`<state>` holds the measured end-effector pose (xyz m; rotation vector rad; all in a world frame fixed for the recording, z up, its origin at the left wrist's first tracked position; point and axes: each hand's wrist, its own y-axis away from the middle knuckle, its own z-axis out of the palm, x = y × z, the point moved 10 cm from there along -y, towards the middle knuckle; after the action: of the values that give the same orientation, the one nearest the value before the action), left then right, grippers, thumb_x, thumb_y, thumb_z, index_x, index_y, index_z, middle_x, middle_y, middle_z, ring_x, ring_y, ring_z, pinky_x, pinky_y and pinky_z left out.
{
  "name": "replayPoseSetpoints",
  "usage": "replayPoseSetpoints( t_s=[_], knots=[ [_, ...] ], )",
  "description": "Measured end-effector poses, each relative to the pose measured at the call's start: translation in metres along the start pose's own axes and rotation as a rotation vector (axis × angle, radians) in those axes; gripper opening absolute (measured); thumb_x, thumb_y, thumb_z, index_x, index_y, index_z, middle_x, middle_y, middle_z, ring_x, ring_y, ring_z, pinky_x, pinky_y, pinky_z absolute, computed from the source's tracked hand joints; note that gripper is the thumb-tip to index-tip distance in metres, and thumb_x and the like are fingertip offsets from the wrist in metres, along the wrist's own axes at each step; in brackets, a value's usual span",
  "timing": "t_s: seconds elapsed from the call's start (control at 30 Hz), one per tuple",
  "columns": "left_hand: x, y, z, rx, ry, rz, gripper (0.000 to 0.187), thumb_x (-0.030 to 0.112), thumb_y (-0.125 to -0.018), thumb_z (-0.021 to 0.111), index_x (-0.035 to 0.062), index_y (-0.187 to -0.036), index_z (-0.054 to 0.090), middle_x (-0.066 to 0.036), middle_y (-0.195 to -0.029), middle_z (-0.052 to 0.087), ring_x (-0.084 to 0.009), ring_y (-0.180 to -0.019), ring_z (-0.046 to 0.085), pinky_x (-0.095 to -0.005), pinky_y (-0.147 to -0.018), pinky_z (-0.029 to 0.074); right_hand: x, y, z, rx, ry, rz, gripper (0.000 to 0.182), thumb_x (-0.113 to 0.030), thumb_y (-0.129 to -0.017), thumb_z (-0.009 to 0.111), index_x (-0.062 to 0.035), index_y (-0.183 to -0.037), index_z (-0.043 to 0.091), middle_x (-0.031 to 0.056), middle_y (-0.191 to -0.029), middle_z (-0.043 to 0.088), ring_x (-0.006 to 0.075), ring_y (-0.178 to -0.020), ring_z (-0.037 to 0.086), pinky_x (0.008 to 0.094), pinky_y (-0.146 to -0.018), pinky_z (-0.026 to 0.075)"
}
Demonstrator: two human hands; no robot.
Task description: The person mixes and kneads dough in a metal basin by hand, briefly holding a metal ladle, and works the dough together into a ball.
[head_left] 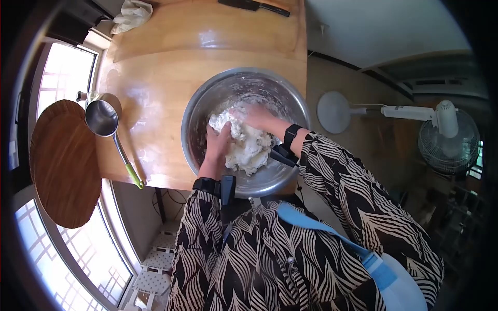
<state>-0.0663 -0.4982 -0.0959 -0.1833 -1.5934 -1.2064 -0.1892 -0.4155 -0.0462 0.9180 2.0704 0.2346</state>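
"Head camera over your bowl point(205, 96) — where is the dough point(248, 153), and what do your hands have of it?"

"It lies inside, around the bowl's middle, a pale, lumpy mass, with whitish smears on the far wall. Your left hand point(219, 142) is at its left side, some dough caught between thumb and fingers. Your right hand point(254, 115) is on the far part; it is blurred and its fingertips are hidden, so I cannot tell whether it is clenched or only pressing."

"How should it handle in your palms?"

"Soft, I judge, and uneven: the surface looks ragged, so you may find it crumbling at the edges and sticking to your skin. The lump looks big enough to feel fairly heavy in one hand. It hardly seems fragile, though loose bits could break away."

"And where do you take hold?"

"Low on the left and right sides, I'd say, palms cupped under the thick part — the ragged edge would give you a poor hold. Mind the bowl too: smooth metal at the near right of the wooden table point(161, 78) could slide under pressure. The ladle point(101, 118) lies well apart on the left, the knife point(244, 4) at the far edge."
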Motion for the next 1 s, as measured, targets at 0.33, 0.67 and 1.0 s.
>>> replayPoseSetpoints(
  t_s=[0.33,0.67,1.0],
  knots=[
    [0.107,0.067,0.027,-0.144,-0.676,0.762,0.093,0.011,-0.065,0.079,0.0026,-0.139,0.023,-0.017,-0.117,0.043,-0.0301,-0.106,0.050,-0.0359,-0.091,0.044,-0.020,0.046,-0.028,0.162,-0.039,-0.324,0.077,-0.040,-0.074,0.071,-0.0050,-0.134,0.038,0.0246,-0.128,0.044,0.0399,-0.119,0.043,0.0429,-0.100,0.036],
    [0.016,0.097,0.052,-0.084,-1.563,0.854,0.075,0.014,-0.072,0.065,0.0180,-0.139,0.032,-0.022,-0.115,0.041,-0.0351,-0.093,0.046,-0.0469,-0.085,0.039,0.014,0.101,0.075,0.174,0.462,-0.128,0.068,-0.014,-0.079,0.053,-0.0089,-0.141,0.026,0.0258,-0.136,0.030,0.0478,-0.127,0.027,0.0576,-0.103,0.026],
    [0.026,0.020,0.047,-0.114,-1.559,0.620,0.076,0.015,-0.073,0.060,0.0231,-0.141,0.029,-0.017,-0.120,0.039,-0.0339,-0.098,0.045,-0.0415,-0.078,0.046,0.037,0.040,0.064,0.210,0.678,-0.140,0.059,-0.015,-0.084,0.044,-0.0071,-0.140,0.028,0.0236,-0.138,0.030,0.0478,-0.125,0.029,0.0590,-0.091,0.031]
  ],
)
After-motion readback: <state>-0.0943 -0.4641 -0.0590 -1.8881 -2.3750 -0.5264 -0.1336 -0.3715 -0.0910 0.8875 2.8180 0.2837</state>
